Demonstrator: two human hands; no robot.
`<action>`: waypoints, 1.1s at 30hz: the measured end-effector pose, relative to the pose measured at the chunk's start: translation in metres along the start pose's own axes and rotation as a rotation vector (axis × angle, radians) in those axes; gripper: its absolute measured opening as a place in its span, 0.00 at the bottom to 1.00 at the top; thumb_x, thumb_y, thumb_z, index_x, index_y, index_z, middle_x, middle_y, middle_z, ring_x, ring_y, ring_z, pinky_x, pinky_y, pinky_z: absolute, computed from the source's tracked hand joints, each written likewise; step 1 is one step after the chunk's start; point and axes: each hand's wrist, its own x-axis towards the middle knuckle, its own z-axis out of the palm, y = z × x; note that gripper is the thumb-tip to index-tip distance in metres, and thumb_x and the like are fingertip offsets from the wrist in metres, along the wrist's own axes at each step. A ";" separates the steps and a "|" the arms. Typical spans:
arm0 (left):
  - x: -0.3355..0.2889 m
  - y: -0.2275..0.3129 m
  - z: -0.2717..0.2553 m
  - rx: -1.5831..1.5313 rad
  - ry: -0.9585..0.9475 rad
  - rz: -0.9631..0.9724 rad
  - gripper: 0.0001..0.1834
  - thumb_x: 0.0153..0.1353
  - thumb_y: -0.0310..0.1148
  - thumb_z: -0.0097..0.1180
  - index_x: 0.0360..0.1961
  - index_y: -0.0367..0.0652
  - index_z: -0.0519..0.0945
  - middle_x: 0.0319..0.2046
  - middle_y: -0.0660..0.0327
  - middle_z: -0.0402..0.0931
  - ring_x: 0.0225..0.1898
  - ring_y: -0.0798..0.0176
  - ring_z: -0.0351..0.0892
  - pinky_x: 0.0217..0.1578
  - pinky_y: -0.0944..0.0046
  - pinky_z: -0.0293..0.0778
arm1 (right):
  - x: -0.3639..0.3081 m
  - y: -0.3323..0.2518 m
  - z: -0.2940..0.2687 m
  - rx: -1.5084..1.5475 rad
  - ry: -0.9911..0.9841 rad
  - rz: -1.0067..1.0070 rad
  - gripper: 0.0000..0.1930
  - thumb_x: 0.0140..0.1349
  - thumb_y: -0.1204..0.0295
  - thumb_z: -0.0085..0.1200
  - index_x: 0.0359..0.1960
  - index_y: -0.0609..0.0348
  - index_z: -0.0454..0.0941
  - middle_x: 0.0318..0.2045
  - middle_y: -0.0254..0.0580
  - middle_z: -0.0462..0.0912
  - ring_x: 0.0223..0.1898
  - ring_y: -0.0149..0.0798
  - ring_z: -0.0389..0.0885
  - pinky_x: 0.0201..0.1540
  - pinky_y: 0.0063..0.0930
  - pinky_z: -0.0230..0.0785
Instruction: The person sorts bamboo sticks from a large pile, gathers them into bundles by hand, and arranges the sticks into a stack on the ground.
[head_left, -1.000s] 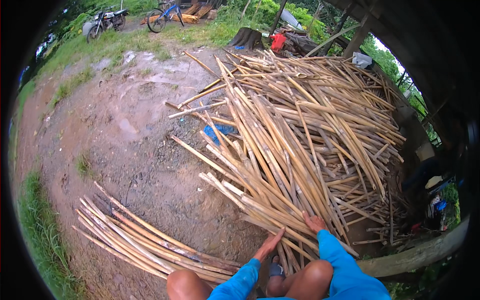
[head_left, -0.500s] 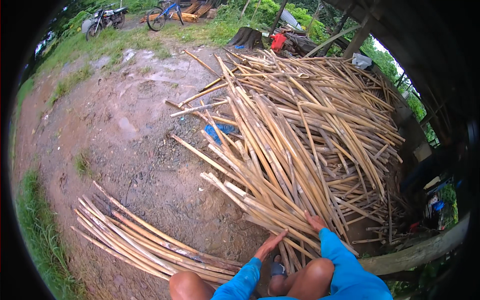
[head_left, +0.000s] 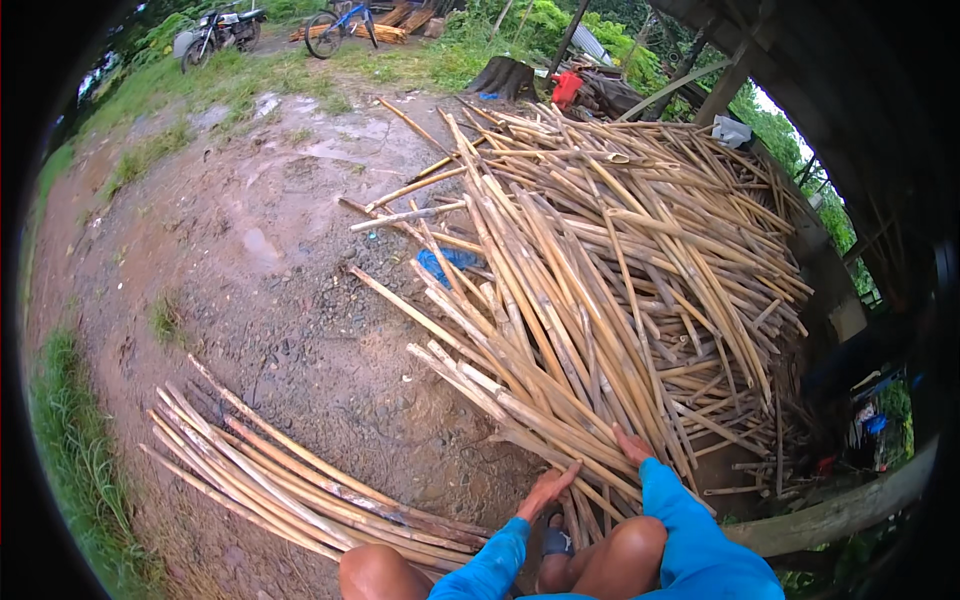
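Note:
My left hand (head_left: 547, 490) presses against the near ends of a few bamboo poles (head_left: 520, 410) from the left side, its fingers partly hidden at the poles. On the other side of these poles is my right hand (head_left: 631, 446), closed around them with some fingers out of sight. The held poles lie slanted over the near edge of a large bamboo pile (head_left: 650, 260), their far ends pointing up and to the left. To the left, a smaller row of bamboo poles (head_left: 300, 480) lies on the ground, side by side, reaching close to my knee.
Muddy ground (head_left: 270, 310) spreads to the left. A blue plastic scrap (head_left: 445, 264) lies by the pile. Behind it stand a tree stump (head_left: 503, 78) and a red container (head_left: 566, 90). A wooden beam (head_left: 840, 515) crosses at near right. A motorcycle (head_left: 222, 35) and bicycle (head_left: 340, 30) stand far left.
The whole view has shifted slightly. My hands stay at the same poles, with the left hand a little further right; the piles look the same.

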 end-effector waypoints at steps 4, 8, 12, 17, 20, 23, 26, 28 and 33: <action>-0.001 0.008 -0.001 0.113 -0.024 -0.093 0.55 0.57 0.77 0.45 0.60 0.31 0.78 0.57 0.37 0.77 0.60 0.41 0.77 0.60 0.50 0.71 | 0.003 0.001 0.003 0.006 0.070 -0.072 0.53 0.63 0.23 0.24 0.60 0.63 0.79 0.62 0.57 0.75 0.60 0.62 0.73 0.62 0.60 0.63; 0.005 -0.002 0.005 0.206 0.169 0.012 0.54 0.59 0.76 0.43 0.60 0.31 0.77 0.59 0.36 0.75 0.64 0.38 0.73 0.64 0.48 0.67 | 0.004 0.000 0.009 -0.018 0.083 -0.066 0.55 0.62 0.22 0.22 0.62 0.63 0.77 0.64 0.57 0.74 0.62 0.62 0.72 0.64 0.59 0.62; 0.002 0.003 0.006 0.228 0.189 -0.029 0.55 0.59 0.77 0.41 0.62 0.30 0.76 0.62 0.34 0.72 0.67 0.36 0.68 0.68 0.47 0.63 | 0.005 -0.004 0.004 -0.040 0.043 -0.063 0.56 0.62 0.22 0.22 0.62 0.64 0.77 0.65 0.58 0.74 0.64 0.62 0.71 0.66 0.57 0.61; 0.008 0.005 0.001 0.233 0.179 -0.015 0.58 0.58 0.79 0.39 0.64 0.29 0.73 0.64 0.34 0.70 0.68 0.36 0.66 0.69 0.48 0.61 | 0.035 0.011 0.015 -0.093 0.084 -0.029 0.55 0.62 0.23 0.25 0.60 0.66 0.79 0.61 0.62 0.76 0.63 0.63 0.72 0.66 0.57 0.60; 0.018 -0.021 0.003 0.199 0.143 0.004 0.58 0.58 0.79 0.38 0.65 0.30 0.72 0.65 0.35 0.68 0.70 0.37 0.65 0.70 0.49 0.60 | 0.031 0.008 0.022 -0.101 0.146 -0.048 0.54 0.63 0.24 0.26 0.55 0.67 0.82 0.59 0.62 0.79 0.62 0.64 0.73 0.65 0.57 0.61; 0.020 -0.024 0.004 0.147 0.155 0.086 0.58 0.59 0.79 0.38 0.66 0.30 0.71 0.66 0.35 0.67 0.71 0.38 0.63 0.70 0.50 0.58 | 0.026 0.007 0.023 -0.081 0.189 -0.059 0.52 0.63 0.24 0.28 0.52 0.65 0.85 0.57 0.63 0.80 0.61 0.64 0.74 0.64 0.57 0.61; 0.012 -0.014 0.004 0.136 0.139 0.089 0.58 0.60 0.79 0.38 0.67 0.30 0.70 0.66 0.35 0.67 0.72 0.39 0.62 0.71 0.50 0.57 | 0.023 0.003 0.015 -0.074 0.129 -0.021 0.52 0.62 0.23 0.28 0.51 0.63 0.85 0.55 0.62 0.81 0.59 0.64 0.75 0.63 0.58 0.63; 0.006 -0.008 0.002 0.123 0.123 0.079 0.58 0.60 0.78 0.38 0.67 0.30 0.70 0.66 0.36 0.67 0.72 0.40 0.62 0.71 0.51 0.57 | 0.025 0.004 0.013 -0.068 0.057 0.010 0.53 0.62 0.23 0.28 0.51 0.62 0.86 0.55 0.61 0.81 0.58 0.64 0.75 0.62 0.59 0.63; 0.007 -0.007 0.003 0.145 0.143 0.067 0.57 0.60 0.78 0.39 0.68 0.32 0.70 0.67 0.37 0.67 0.71 0.39 0.62 0.71 0.50 0.58 | 0.039 0.010 0.018 -0.096 0.139 -0.006 0.52 0.63 0.23 0.27 0.43 0.63 0.86 0.47 0.59 0.84 0.49 0.61 0.78 0.54 0.61 0.64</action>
